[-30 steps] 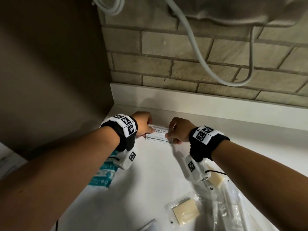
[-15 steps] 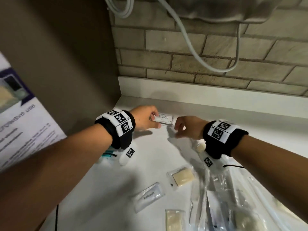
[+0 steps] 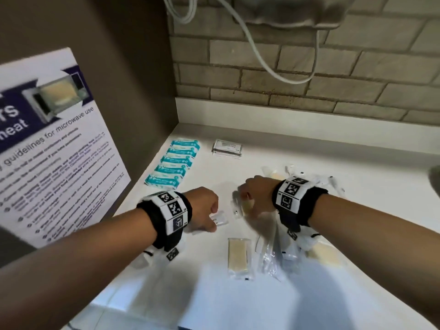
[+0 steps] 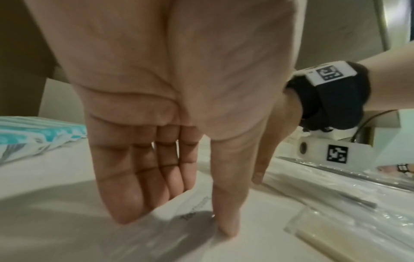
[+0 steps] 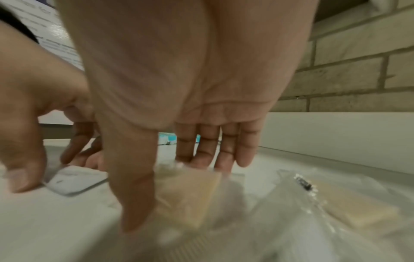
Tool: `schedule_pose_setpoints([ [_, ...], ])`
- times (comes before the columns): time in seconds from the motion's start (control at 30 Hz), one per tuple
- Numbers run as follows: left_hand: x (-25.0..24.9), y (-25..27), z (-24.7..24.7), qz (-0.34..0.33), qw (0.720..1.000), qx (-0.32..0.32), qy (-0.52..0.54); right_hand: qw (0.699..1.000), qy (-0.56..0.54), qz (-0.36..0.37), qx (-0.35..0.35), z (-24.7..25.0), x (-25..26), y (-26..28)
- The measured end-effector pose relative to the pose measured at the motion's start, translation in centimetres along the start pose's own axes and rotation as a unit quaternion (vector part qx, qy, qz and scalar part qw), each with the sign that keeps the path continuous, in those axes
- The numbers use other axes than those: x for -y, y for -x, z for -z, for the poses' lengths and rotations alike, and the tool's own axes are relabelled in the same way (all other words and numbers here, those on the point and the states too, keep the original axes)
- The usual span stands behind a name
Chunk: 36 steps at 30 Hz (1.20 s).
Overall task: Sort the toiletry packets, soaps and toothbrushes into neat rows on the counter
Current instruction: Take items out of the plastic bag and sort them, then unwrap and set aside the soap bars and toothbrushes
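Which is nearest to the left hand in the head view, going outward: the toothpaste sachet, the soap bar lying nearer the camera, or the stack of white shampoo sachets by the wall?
From the left hand:
1. Toothpaste sachet, right at its fingers.
2. Soap bar, towards the camera and to the right.
3. Stack of white shampoo sachets, far back near the wall.

Packet row point(image 3: 173, 163) far left on counter point(image 3: 357, 163) (sachet stack point(image 3: 227, 148) right of it).
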<state>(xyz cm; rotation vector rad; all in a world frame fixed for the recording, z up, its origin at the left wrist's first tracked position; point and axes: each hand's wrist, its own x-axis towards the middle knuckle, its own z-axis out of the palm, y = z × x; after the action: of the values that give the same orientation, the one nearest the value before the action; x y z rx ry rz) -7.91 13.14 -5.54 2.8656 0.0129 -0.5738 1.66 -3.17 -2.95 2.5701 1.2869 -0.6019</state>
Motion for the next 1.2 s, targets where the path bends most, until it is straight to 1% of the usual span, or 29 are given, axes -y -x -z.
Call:
schedule_pose_setpoints([
  [0.1, -0.1, -0.1, 0.2, 0.012, 1.0, -0.022, 0.019, 1.0, -0.019, 0.01, -0.013, 0.2, 0.6, 1.9],
  [0.17, -0.1, -0.4, 0.5, 0.033, 0.997, -0.036, 0.058, 0.998, -0.045, 0.039, -0.008, 0.5, 1.4, 3.7],
  [0.23, -0.2, -0.8, 1.0, 0.048, 0.993, -0.057, 0.089, 0.996, -0.043, 0.075, 0.006, 0.1, 2.8, 5.1],
  [0.33, -0.6, -1.3, 2.1, 0.038, 0.989, -0.09, 0.107, 0.99, -0.02, 0.135, 0.019, -1.8, 5.1, 5.3],
  [0.43, -1.3, -1.7, 3.7, 0.014, 0.984, -0.114, 0.137, 0.988, 0.025, 0.139, 0.058, -3.5, 6.3, 4.8],
  [0.5, -1.6, -1.9, 4.4, 0.0, 0.981, -0.123, 0.152, 0.991, 0.042, 0.12, 0.05, -3.8, 6.2, 4.9],
  [0.63, -2.1, -2.5, 5.0, -0.026, 0.977, -0.138, 0.162, 0.993, 0.071, 0.098, 0.009, -3.4, 5.5, 5.2],
  [0.67, -2.1, -2.7, 5.1, -0.03, 0.977, -0.138, 0.163, 0.995, 0.049, 0.084, 0.006, -3.2, 5.3, 5.2],
  [0.73, -2.3, -3.3, 5.4, -0.037, 0.976, -0.139, 0.161, 0.998, -0.051, 0.046, -0.011, -2.4, 4.4, 5.4],
  [0.77, -2.5, -3.6, 5.5, -0.04, 0.976, -0.142, 0.158, 0.994, -0.099, 0.033, -0.028, -2.0, 3.7, 5.6],
  [0.83, -3.0, -4.4, 5.7, -0.047, 0.977, -0.139, 0.153, 0.987, -0.154, -0.001, -0.049, -1.2, 1.9, 6.4],
  [0.9, -3.9, -5.4, 5.3, -0.06, 0.982, -0.119, 0.135, 0.982, -0.17, -0.047, -0.063, -0.3, -0.2, 7.8],
  [1.03, -5.9, -7.8, 3.7, -0.082, 0.99, -0.069, 0.094, 0.971, -0.165, -0.147, -0.088, 0.9, -4.3, 10.6],
  [1.13, -7.1, -9.3, 2.9, -0.094, 0.994, -0.028, 0.039, 0.96, -0.179, -0.196, -0.088, 0.5, -6.3, 11.8],
  [1.2, -7.9, -10.1, 3.1, -0.101, 0.995, -0.007, 0.026, 0.953, -0.194, -0.219, -0.076, 0.0, -6.8, 12.4],
])
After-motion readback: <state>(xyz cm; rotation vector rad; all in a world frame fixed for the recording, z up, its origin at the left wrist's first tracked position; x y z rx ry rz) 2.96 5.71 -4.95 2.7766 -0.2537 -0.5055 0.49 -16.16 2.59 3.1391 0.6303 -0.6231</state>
